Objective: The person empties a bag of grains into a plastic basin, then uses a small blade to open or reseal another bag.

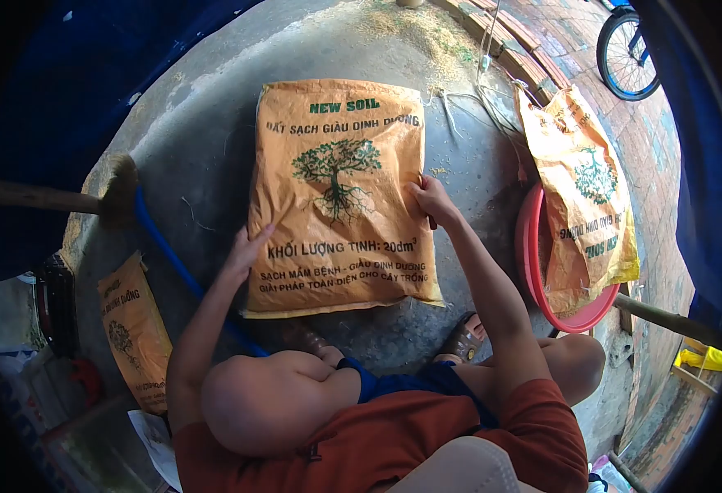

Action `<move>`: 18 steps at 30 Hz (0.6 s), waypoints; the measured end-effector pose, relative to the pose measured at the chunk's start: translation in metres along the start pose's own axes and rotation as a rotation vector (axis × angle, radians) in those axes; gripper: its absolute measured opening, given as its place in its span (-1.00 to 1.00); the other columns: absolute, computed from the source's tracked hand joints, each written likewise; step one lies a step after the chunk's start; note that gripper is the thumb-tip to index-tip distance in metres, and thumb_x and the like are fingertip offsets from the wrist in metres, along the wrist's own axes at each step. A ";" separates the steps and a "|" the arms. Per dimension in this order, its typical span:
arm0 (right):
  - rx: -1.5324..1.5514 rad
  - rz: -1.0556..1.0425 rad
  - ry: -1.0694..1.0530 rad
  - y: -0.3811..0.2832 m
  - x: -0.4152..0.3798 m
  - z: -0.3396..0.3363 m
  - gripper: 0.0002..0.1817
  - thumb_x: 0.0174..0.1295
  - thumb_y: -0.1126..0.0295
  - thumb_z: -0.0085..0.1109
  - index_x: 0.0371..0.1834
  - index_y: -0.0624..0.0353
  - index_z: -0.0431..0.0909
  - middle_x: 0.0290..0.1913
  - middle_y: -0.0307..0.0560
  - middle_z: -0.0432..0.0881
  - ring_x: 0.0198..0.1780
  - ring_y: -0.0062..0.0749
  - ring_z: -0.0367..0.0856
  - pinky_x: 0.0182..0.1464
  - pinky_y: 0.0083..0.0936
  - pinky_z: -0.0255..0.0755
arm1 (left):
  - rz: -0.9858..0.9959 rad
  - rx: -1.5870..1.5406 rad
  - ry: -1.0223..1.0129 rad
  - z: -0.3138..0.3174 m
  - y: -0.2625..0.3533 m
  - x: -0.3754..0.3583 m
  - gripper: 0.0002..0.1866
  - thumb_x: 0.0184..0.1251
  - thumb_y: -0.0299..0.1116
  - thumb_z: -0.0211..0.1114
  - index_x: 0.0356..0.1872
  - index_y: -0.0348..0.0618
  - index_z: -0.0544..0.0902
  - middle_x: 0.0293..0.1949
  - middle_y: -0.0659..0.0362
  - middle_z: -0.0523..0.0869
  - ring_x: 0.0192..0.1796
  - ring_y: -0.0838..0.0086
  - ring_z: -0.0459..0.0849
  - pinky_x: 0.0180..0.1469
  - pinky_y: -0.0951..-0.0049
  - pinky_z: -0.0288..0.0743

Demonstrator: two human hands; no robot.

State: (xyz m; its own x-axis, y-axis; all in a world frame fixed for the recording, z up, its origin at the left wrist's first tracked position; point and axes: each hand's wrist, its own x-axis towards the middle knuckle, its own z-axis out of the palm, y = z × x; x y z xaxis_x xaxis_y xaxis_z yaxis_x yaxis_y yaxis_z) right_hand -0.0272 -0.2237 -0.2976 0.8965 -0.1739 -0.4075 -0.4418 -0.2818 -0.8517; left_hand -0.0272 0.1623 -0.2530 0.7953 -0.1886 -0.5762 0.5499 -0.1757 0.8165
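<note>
A filled orange sack printed with a green tree and "NEW SOIL" lies on the concrete floor in front of me. My left hand grips its left edge, with the fingers closed on the side of the sack. On the opposite edge, my right hand is closed on the sack's side; a small dark item shows beneath the palm, too hidden to make out.
A red basin at the right has another orange sack over it. Further left lie a smaller orange sack, a broom and a blue hose. White cord, bricks and a bicycle wheel are beyond.
</note>
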 end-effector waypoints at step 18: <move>-0.263 -0.064 -0.908 -0.094 -0.108 0.091 -0.70 0.25 0.20 -0.22 -0.15 0.20 0.32 -0.52 -0.12 0.49 -0.70 -0.50 0.46 -0.78 -0.59 0.33 | 0.351 1.307 0.117 -0.106 0.189 0.090 -0.42 -0.06 -0.14 0.32 -0.01 -0.21 0.40 -0.08 -0.09 0.52 -0.02 0.21 0.51 -0.02 0.34 0.39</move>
State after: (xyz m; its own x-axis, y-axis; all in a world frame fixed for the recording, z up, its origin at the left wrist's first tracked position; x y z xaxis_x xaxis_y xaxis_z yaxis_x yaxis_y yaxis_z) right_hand -0.0800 -0.0929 -0.2034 0.5533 0.6188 -0.5576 -0.2854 -0.4881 -0.8248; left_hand 0.1754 0.2147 -0.1462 0.8951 -0.3413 -0.2869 -0.2740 -0.9287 0.2499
